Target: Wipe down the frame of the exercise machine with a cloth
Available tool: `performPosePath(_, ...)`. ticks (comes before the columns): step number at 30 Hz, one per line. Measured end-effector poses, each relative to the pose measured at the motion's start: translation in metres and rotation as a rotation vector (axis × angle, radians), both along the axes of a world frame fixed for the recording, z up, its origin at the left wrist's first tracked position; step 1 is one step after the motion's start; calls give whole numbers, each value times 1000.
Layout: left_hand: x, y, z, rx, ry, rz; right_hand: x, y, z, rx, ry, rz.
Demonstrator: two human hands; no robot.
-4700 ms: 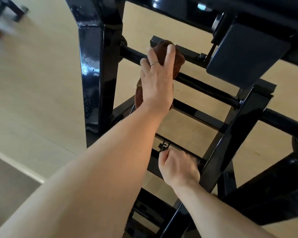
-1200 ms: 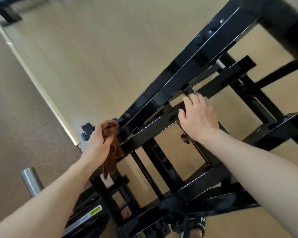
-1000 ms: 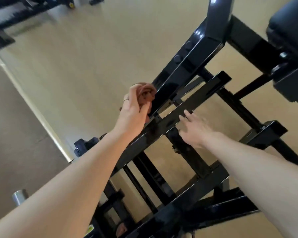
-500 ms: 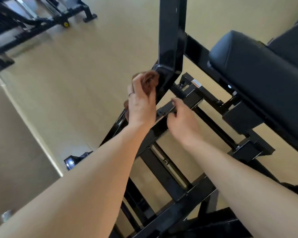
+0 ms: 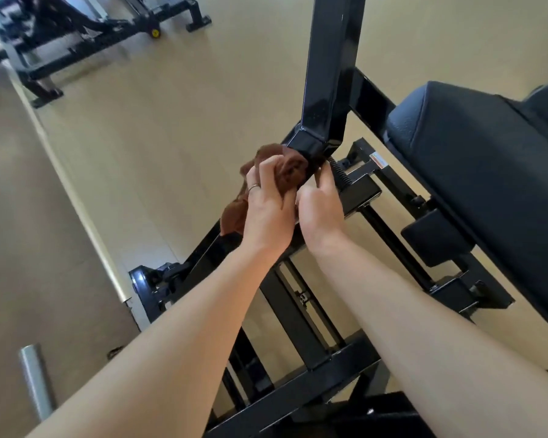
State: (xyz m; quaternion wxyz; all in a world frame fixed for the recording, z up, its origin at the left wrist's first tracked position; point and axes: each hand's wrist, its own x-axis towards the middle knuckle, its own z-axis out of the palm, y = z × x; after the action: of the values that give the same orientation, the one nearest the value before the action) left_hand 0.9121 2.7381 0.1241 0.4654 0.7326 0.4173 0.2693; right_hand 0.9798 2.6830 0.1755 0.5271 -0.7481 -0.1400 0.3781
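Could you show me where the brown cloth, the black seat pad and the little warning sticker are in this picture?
brown cloth (image 5: 290, 167): head view, on the bunched part against the frame.
black seat pad (image 5: 475, 153): head view, on its top surface.
warning sticker (image 5: 379, 160): head view, on the sticker's middle.

Left arm: bare, extended forward and up from the lower left, wrist straight. Left hand (image 5: 268, 210): back toward the camera, fingers curled and closed on a bunched brown cloth (image 5: 287, 169), a ring on one finger.

Right arm: bare, extended forward from the lower right, running roughly parallel to the left. Right hand (image 5: 321, 207): just beside the left hand, nearly touching it, fingers (image 5: 325, 180) reaching forward and up to the edge of the cloth; whether they pinched it could not be told.
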Motion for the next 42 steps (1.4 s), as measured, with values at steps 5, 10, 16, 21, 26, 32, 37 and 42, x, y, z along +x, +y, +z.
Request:
performPosePath(5, -57, -21, 1, 1, 371, -189, -23, -19, 14, -78, 91, 152)
performPosePath(10, -142, -64, 28, -430, 396, -126, -65, -64, 28, -164, 142, 389)
performPosePath(16, -220, -121, 83, -779, 297, 85, -122, -112, 62, -292, 300, 691)
performPosePath(21, -263, -155, 123, -837, 245, 129, -167, -146, 103, -294, 352, 807)
performPosePath(26, -314, -192, 160, -950, 240, 128, -210, -180, 125, -359, 281, 847)
performPosePath(32, -408, -234, 193, -991, 203, 201, -301, -218, 150, -421, 182, 882)
performPosePath(37, -500, -266, 210, -971, 203, 188, -392, -253, 169, -389, 129, 821)
performPosePath(42, -557, -293, 236, -918, 223, 71, -454, -289, 190, -339, 245, 660)
